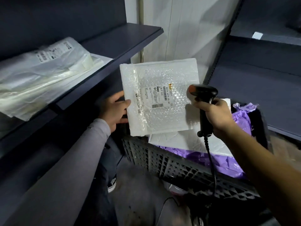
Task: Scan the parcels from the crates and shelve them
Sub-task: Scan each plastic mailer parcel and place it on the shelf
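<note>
Here left hand (114,110) grips parcel (160,97) edge.

Label text on bubble mailer (160,98) too small to read. Left hand (116,110) fingers hidden behind mailer. Scanner (204,101) grip buried in right hand (215,115). Crate (171,162) contents mostly covered, bottom-right corner lost in dark.

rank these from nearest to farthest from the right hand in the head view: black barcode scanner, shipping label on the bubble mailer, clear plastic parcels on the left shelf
1. Black barcode scanner: held in the right hand.
2. White shipping label: on the bubble mailer, just left.
3. Clear plastic parcels: far left, on the shelf.
</note>
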